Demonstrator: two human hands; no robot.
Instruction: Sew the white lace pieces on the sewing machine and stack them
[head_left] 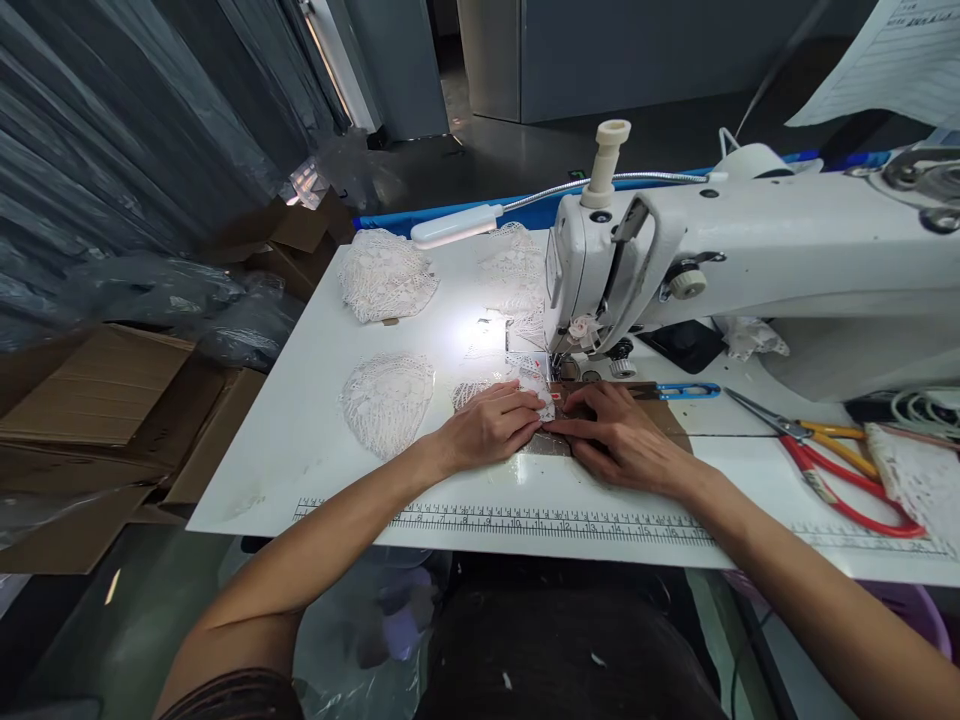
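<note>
A small white lace piece with red marks lies beside the presser foot of a white sewing machine. My left hand presses down on its near part, fingers bent and held together over it. From the other side, my right hand rests on a brown plate, fingers apart, the index fingertip reaching the edge of the lace. The fingers partly cover the lace. Blue-handled thread snips lie just beyond my right hand.
Lace pieces lie at the left, one farther back and one nearer. Red-handled scissors and a yellow-handled tool are at the right. A lamp lights the sewing area. A printed ruler runs along the front edge.
</note>
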